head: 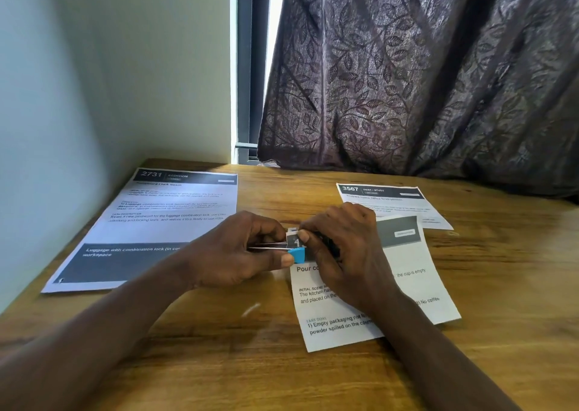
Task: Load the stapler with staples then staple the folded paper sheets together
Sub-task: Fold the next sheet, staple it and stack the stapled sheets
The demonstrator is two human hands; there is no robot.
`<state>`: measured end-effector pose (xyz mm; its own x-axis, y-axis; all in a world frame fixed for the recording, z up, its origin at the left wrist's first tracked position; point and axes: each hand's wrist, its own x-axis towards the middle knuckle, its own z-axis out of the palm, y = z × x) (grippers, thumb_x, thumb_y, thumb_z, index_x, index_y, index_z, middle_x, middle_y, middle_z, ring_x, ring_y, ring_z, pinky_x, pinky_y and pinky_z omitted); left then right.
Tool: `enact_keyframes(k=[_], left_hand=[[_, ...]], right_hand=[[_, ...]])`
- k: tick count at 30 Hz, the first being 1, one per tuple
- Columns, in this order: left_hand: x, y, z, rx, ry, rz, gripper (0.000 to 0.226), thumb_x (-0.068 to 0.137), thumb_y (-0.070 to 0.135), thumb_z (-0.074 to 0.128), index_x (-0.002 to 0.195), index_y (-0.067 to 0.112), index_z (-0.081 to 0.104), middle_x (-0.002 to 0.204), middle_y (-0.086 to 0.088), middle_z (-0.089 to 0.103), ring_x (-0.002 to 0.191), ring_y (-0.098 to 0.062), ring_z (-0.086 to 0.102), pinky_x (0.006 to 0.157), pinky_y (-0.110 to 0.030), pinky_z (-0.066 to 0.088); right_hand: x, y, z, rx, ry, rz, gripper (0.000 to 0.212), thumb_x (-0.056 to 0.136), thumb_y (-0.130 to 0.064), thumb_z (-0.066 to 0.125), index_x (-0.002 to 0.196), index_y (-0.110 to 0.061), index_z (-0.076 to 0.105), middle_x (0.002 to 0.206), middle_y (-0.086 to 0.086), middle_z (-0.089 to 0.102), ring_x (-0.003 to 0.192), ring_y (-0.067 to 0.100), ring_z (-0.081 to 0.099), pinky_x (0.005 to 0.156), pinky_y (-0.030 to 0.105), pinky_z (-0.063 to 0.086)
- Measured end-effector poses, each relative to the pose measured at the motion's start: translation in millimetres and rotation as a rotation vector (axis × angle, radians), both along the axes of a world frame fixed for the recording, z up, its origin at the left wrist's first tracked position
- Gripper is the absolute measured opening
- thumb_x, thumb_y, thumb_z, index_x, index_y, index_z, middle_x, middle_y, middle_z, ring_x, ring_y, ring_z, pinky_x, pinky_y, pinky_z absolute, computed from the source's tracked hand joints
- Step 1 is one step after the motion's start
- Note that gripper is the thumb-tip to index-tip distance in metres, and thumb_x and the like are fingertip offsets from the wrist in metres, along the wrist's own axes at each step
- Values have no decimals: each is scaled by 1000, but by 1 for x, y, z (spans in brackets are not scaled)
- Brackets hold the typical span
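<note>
Left hand (232, 250) pinches the stapler (297, 254) at its blue end; right hand (343, 254) grips its top. The sheet (329, 338) under the fingers reads "Pour co".

Left sheet (163, 210) reads "2731"; far sheet (391, 203) reads "3567".

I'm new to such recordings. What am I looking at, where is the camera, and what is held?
No machine here: a person works with bare hands. The one picture comes from a camera worn on their head, looking down. The left hand and right hand together hold a small stapler with a blue end above a wooden table. A folded sheet lies under the right hand. The 2731 sheet lies at left and the 3567 sheet farther back.
</note>
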<state>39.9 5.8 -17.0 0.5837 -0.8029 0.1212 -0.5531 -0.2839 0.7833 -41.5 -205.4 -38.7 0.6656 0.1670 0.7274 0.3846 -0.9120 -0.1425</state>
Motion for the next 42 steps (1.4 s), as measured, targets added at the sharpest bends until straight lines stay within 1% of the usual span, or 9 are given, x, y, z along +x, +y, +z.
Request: enact_keyframes(k=[6, 10, 16, 23, 29, 33, 36, 39, 42], left_hand=[[0, -6, -2, -56, -70, 12, 13, 92, 30, 74, 94, 18, 73, 86, -2, 77, 71, -17, 66, 56, -21, 46], [3, -4, -3, -60, -90, 27, 13, 90, 37, 74, 94, 24, 75, 86, 0, 77, 76, -22, 67, 60, -27, 49], [7, 4, -1, -9, -105, 49, 34, 81, 43, 78, 114, 34, 73, 102, 23, 75, 99, 2, 67, 76, -19, 57], [30, 26, 0, -80, -235, 228, 49, 75, 68, 74, 111, 34, 76, 95, 19, 76, 84, -7, 69, 66, -24, 56], [37, 35, -8, 151, -474, 436, 51, 73, 67, 73, 110, 33, 74, 90, 14, 67, 81, -6, 62, 74, -36, 55], [35, 36, -9, 319, -522, 460, 51, 78, 69, 71, 119, 39, 69, 99, 20, 63, 85, -2, 58, 74, -34, 54], [21, 29, -1, 191, -628, 502, 56, 79, 78, 61, 120, 41, 65, 101, 23, 64, 82, 0, 60, 68, -28, 50], [-5, 10, 5, -71, -438, 405, 49, 82, 71, 63, 110, 33, 73, 84, 22, 73, 72, -1, 68, 60, -14, 46], [-32, -17, -1, -24, -261, 250, 25, 88, 55, 71, 101, 34, 76, 85, 29, 75, 73, 1, 70, 59, -13, 51]], right_hand=[[0, -1, 0, 41, -5, -24, 14, 100, -33, 56, 98, -26, 68, 89, -11, 63, 89, 12, 53, 92, 45, 39], [-1, 1, 1, 32, 10, -56, 15, 100, -35, 55, 99, -28, 68, 90, -12, 64, 89, 10, 53, 93, 45, 38], [0, -1, 0, 71, -12, -52, 11, 98, -32, 59, 99, -26, 68, 92, -12, 67, 89, 9, 54, 91, 46, 40], [-1, -2, 0, 95, -21, -57, 9, 98, -30, 60, 97, -24, 67, 92, -12, 67, 87, 11, 55, 90, 48, 39], [1, -3, -1, 109, -17, -81, 9, 100, -28, 56, 95, -26, 63, 89, -16, 63, 84, 6, 48, 90, 45, 39], [3, -4, -1, 92, -7, -130, 14, 102, -28, 51, 94, -26, 62, 88, -16, 61, 82, 5, 44, 88, 42, 39], [4, -7, 1, 87, -5, -151, 18, 103, -31, 48, 92, -26, 61, 85, -15, 60, 80, 8, 44, 86, 41, 38], [4, -8, 3, 98, -2, -169, 21, 104, -33, 45, 93, -26, 61, 85, -13, 61, 80, 12, 47, 86, 40, 37], [8, -13, 6, 111, 21, -186, 24, 104, -37, 41, 94, -27, 60, 88, -11, 63, 82, 14, 49, 87, 41, 38]])
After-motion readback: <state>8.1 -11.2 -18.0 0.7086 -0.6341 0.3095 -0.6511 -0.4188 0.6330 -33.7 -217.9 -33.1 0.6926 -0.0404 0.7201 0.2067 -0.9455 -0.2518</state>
